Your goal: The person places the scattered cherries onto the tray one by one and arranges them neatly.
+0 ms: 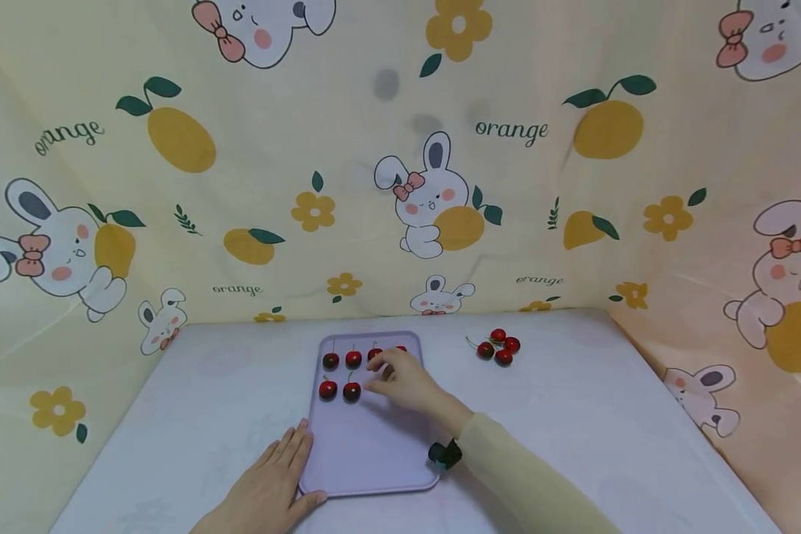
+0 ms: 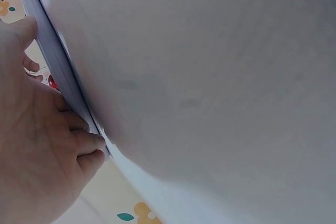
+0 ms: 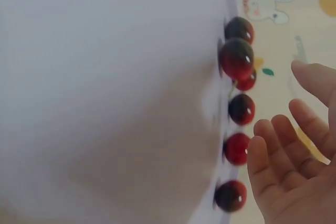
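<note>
A lilac tray [image 1: 374, 460] lies on the white table, with two rows of dark red cherries [image 1: 351, 391] on its far part. My left hand [image 1: 270, 475] rests along the tray's left edge, fingers straight, thumb at the near-left corner. Over the far right of the tray is my right hand [image 1: 407, 382], partly covering cherries of the back row. In the right wrist view, a gap shows between the thumb and fingers [image 3: 283, 156] of that hand, with nothing held; several cherries [image 3: 241, 109] stand beside them.
A small cluster of cherries [image 1: 503, 357], some with stems, lies on the table [image 1: 547, 415] to the right beyond the tray. Behind the table hangs a cream cloth [image 1: 347, 111] printed with rabbits, flowers and oranges. A dark device [image 1: 445, 455] sits at my right wrist.
</note>
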A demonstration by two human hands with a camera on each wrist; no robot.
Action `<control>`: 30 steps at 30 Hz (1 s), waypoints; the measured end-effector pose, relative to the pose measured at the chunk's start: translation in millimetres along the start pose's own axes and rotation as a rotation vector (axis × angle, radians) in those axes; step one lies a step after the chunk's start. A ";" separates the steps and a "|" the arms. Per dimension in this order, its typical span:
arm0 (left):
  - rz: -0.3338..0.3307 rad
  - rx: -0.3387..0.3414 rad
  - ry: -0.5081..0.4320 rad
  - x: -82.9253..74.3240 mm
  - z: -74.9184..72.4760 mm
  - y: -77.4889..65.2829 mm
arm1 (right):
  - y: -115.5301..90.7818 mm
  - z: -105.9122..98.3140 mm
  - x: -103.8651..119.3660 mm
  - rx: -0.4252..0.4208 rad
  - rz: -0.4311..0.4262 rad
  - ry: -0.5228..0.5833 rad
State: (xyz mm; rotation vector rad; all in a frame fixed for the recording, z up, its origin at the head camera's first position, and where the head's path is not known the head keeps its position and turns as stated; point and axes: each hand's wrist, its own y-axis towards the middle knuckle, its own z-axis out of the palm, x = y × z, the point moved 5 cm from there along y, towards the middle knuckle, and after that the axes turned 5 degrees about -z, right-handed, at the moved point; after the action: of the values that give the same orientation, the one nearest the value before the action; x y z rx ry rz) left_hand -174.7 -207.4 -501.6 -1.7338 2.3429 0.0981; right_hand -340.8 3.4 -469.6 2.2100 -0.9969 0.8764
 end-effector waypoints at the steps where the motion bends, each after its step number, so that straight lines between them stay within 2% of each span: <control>1: 0.005 -0.006 0.000 -0.1 -0.3 -0.2 | -1.6 -3.5 -1.1 -0.009 -0.003 0.004; 7: 0.008 -0.003 -0.005 -0.2 0.1 0.1 | -11.9 -24.2 -15.7 -0.077 -0.019 0.002; 17: 0.014 -0.029 0.018 0.7 -0.9 -1.1 | -34.1 -58.0 -42.1 -0.190 0.032 0.003; 23: 0.015 -0.033 0.016 -0.1 -1.7 -1.3 | -45.5 -74.2 -58.5 -0.211 0.103 -0.043; 30: 0.002 0.001 -0.002 0.2 0.3 0.3 | -56.6 -95.2 -75.3 -0.241 0.112 -0.073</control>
State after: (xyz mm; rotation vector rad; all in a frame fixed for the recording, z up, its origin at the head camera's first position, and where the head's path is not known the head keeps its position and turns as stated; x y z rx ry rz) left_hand -175.0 -207.5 -502.0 -1.7302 2.3427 0.0983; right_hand -365.8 134.8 -477.7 2.0100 -1.2045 0.6872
